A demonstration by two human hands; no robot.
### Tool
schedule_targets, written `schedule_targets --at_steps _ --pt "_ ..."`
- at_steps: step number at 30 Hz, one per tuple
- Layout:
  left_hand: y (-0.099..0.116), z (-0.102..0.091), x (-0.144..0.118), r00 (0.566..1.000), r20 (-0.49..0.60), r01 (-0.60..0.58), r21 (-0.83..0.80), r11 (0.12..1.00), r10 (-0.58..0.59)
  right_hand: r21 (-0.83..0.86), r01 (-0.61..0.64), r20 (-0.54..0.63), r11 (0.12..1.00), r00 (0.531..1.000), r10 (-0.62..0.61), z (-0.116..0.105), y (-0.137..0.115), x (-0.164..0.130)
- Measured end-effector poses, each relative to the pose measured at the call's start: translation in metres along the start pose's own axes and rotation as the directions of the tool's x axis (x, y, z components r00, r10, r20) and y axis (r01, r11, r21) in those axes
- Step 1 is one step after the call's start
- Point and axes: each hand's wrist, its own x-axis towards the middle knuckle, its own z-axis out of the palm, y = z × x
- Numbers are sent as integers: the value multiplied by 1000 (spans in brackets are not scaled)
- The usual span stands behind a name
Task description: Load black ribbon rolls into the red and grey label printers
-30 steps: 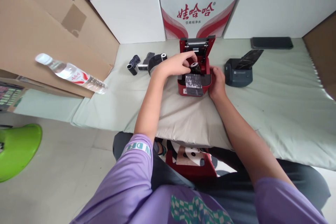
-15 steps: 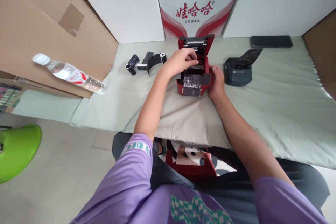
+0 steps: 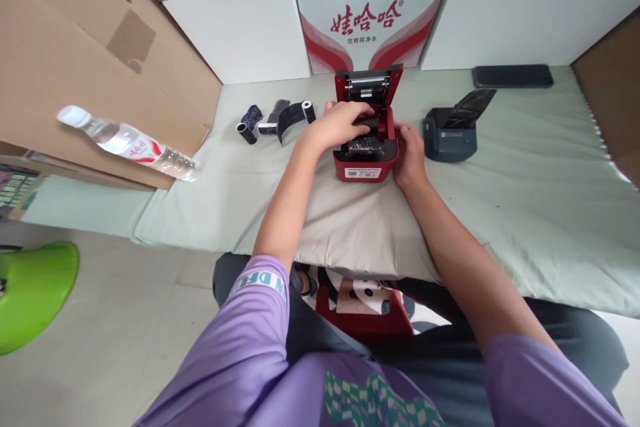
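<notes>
Now red printer [image 3: 367,167] lid upright, front facing wearer, left hand [image 3: 340,125] fingers curled inside, right hand [image 3: 411,157] gripping side

A red label printer [image 3: 367,147] sits on the pale green mattress [image 3: 525,200] with its lid tilted up and open. The left hand [image 3: 340,125] lies over the printer's open bay, fingers on the black roll [image 3: 364,144] inside. The right hand [image 3: 411,155] grips the printer's right side. Left of the printer lie loose black rolls [image 3: 275,119]; right of it stands a dark grey printer [image 3: 450,137], and behind that a black phone [image 3: 513,76].
</notes>
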Motion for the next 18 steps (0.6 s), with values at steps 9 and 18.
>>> schedule_targets --at_steps 9,18 --pt "3 10 4 1000 -4 24 25 999 -24 -9 6 14 1000 1000 -6 -1 2 1" --pt "5 5 6 990 100 94 35 995 -97 -25 10 9 1000 1000 -10 1 -4 -1"
